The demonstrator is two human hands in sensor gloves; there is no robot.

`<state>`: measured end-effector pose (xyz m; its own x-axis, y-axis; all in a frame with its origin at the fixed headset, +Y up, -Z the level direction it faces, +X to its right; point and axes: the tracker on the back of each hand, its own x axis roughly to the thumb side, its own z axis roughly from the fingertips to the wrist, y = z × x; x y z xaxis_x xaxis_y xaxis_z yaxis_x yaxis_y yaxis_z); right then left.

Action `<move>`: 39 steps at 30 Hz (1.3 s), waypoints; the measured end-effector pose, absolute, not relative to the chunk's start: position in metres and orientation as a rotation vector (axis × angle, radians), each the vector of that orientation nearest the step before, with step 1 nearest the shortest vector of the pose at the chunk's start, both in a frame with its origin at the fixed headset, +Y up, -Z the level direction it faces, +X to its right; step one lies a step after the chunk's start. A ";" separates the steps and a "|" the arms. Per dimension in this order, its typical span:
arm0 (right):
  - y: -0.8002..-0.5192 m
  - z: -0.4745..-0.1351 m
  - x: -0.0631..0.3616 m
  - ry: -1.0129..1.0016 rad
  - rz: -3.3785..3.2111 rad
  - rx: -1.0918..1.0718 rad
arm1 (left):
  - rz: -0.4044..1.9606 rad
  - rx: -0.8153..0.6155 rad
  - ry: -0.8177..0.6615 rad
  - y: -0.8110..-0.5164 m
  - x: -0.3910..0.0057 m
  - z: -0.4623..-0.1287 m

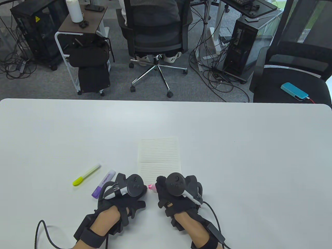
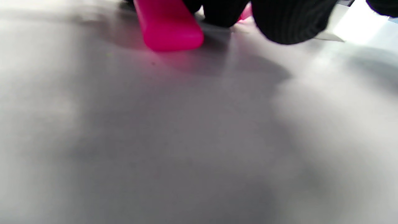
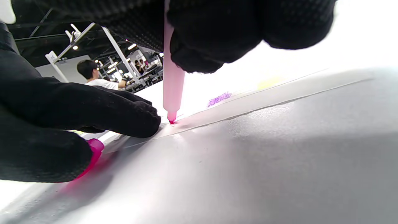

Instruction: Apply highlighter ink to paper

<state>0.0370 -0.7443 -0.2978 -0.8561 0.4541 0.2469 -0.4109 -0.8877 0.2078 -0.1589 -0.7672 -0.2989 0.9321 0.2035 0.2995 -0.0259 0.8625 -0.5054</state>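
With the pink highlighter (image 3: 173, 90) pinched upright in the right hand (image 1: 174, 191) fingers (image 3: 214, 40), its tip at the paper (image 1: 160, 157) edge is best drawn steadily while the left hand (image 1: 126, 192), gripping the pink cap (image 2: 168, 26), pins the sheet.

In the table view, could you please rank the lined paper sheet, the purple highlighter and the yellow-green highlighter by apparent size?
1. Lined paper sheet, largest.
2-3. Yellow-green highlighter and purple highlighter look alike; the purple is thicker, the yellow-green slightly longer.
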 end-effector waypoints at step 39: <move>-0.745 -0.299 0.041 0.172 2.677 0.384 | 0.122 -0.523 -0.355 -0.768 -0.159 -0.299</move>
